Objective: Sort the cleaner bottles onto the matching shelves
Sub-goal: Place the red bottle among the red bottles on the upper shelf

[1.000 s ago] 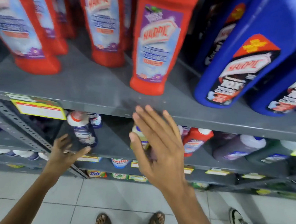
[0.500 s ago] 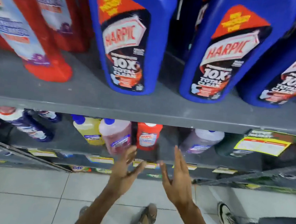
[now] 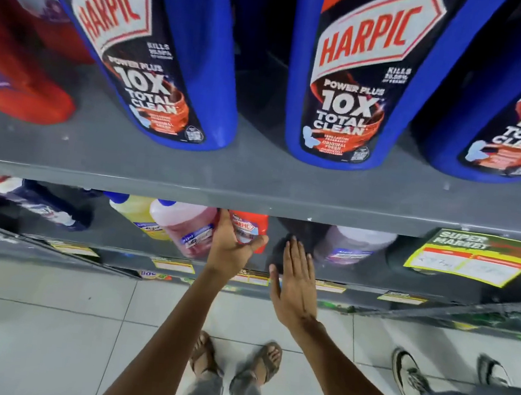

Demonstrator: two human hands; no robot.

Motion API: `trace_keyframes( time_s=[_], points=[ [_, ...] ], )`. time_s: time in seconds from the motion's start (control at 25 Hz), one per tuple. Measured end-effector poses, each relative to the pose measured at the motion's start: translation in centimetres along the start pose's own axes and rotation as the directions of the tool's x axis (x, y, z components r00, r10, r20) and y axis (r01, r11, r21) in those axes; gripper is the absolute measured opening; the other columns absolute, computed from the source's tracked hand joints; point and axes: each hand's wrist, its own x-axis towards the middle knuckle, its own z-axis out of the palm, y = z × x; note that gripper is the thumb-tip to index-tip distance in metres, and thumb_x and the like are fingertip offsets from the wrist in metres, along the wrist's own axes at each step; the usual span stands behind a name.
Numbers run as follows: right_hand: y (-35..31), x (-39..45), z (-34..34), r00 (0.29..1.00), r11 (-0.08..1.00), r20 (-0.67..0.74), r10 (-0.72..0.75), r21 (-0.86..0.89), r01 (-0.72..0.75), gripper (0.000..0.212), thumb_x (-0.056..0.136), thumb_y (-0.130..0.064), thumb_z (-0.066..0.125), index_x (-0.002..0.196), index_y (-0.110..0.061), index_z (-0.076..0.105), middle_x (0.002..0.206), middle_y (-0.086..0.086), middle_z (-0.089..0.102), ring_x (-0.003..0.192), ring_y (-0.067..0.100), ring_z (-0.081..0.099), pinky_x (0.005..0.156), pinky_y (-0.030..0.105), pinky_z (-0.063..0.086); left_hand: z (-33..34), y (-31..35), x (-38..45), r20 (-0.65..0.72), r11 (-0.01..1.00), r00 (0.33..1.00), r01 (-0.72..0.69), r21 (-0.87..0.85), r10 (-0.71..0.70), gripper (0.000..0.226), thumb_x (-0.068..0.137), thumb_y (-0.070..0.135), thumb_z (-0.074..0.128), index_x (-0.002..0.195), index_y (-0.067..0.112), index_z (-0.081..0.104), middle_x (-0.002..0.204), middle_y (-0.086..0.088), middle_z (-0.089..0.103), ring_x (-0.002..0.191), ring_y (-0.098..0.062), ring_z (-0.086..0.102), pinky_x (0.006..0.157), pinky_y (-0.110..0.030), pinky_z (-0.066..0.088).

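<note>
The left hand [image 3: 231, 245] grasps the small red Harpic bottle [image 3: 247, 229] on the lower shelf [image 3: 120, 234], the right hand [image 3: 295, 284] flat and released; next, lift it out toward the red Harpics.

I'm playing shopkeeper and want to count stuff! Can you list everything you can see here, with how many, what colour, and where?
Blue Harpic bottles: three, blue, upper shelf, centre to right.
Red Harpic bottle: at least one, red, upper shelf, far left.
Small red Harpic bottle: one, red, lower shelf, at the left hand.
Pink cleaner bottle: one, pink, blue cap, lower shelf, left of it.
Yellow cleaner bottle: one, yellow, blue cap, lower shelf.
Purple cleaner bottle: one, pale purple, lower shelf, right.
Dark blue bottle: one, white cap, lower shelf, far left.
Price tag: one, yellow and green, shelf edge, right.
Another person's shoes: two, white, floor, right.
Sandalled feet: two, floor.
Left hand: closing around small red bottle.
Right hand: open, empty.
</note>
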Motion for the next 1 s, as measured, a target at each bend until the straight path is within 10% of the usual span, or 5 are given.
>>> trace_keyframes(
  time_s=[0.28,0.52,0.76,1.0],
  points=[
    [-0.2,-0.1,0.1,1.000,0.998,-0.010,-0.014,-0.061,0.013,0.067,0.116,-0.044,0.033,0.172,-0.008,0.024,0.182,0.010,0.022,0.169,0.022,0.016,0.138,0.043,0.014,-0.5,-0.8,0.5,-0.018,1.000,0.999,-0.029,0.009,0.029,0.079,0.073,0.022,0.099,0.138,0.007,0.056,0.122,-0.008,0.074,0.104,-0.023,0.074,0.072,-0.001,0.057],
    [-0.4,0.1,-0.9,1.000,0.999,-0.004,0.008,0.043,-0.007,0.066,0.114,-0.044,0.033,0.168,-0.007,0.036,0.175,0.011,0.037,0.164,0.028,0.036,0.134,0.049,0.033,-1.3,-1.4,-1.1,-0.013,0.995,1.000,0.019,-0.096,-0.021,0.083,0.058,0.036,0.105,0.128,0.013,0.068,0.118,-0.008,0.082,0.107,-0.027,0.081,0.095,-0.050,0.068],
    [-3.9,-5.0,-3.4,0.973,0.970,-0.226,-0.045,0.221,0.096,0.049,0.109,-0.030,0.048,0.154,-0.013,0.060,0.157,-0.001,0.062,0.141,0.028,0.064,0.124,0.037,0.045,-8.1,-0.6,-7.7,0.112,0.990,0.992,-0.041,-0.138,0.057,0.055,0.058,0.009,0.106,0.107,0.006,0.081,0.099,-0.008,0.087,0.097,-0.014,0.082,0.090,-0.029,0.067],
    [-15.9,-4.1,-9.0,0.863,0.867,-0.467,-0.191,0.332,0.371,0.044,0.103,-0.024,0.057,0.144,-0.014,0.069,0.159,-0.020,0.054,0.148,-0.010,0.048,0.122,0.026,0.045,-24.4,3.2,-11.3,0.053,0.971,0.991,-0.111,-0.213,0.125,0.051,0.054,0.001,0.104,0.099,0.003,0.079,0.092,-0.010,0.088,0.087,-0.025,0.084,0.078,-0.035,0.068]
  ],
)
